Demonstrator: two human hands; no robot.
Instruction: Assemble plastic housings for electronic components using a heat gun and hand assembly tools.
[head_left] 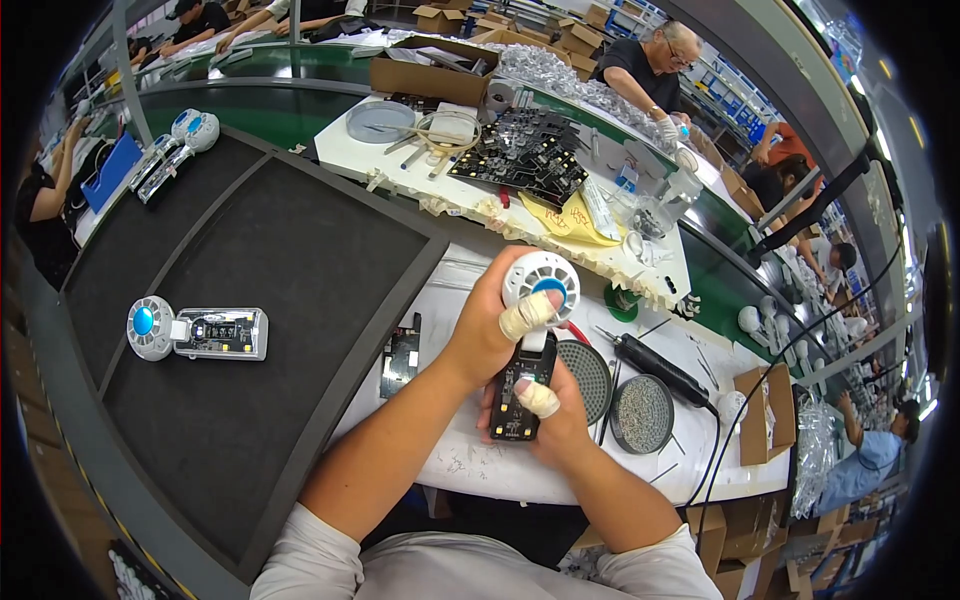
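In front of me I hold a white device with a round, slotted head (541, 283), a blue centre and a black circuit board (514, 412) below its short neck. My left hand (482, 335) is closed round the head, its tape-wrapped thumb lying on the slotted face near the blue centre. Lower down, my right hand (566, 425) grips the board section, with its taped thumb pressed on the board's front and fingertips showing at the far edge. A similar white device (150, 328), its board exposed, lies on the black tray (300, 260) at the left.
On the white table are a black electric screwdriver (662, 368), a dish of small metal parts (642, 414), a dark round dish (590, 378) and a loose board (402, 352). Stacked circuit boards (525, 155) stand beyond. A cardboard box (766, 418) is right; a co-worker (655, 70) works across.
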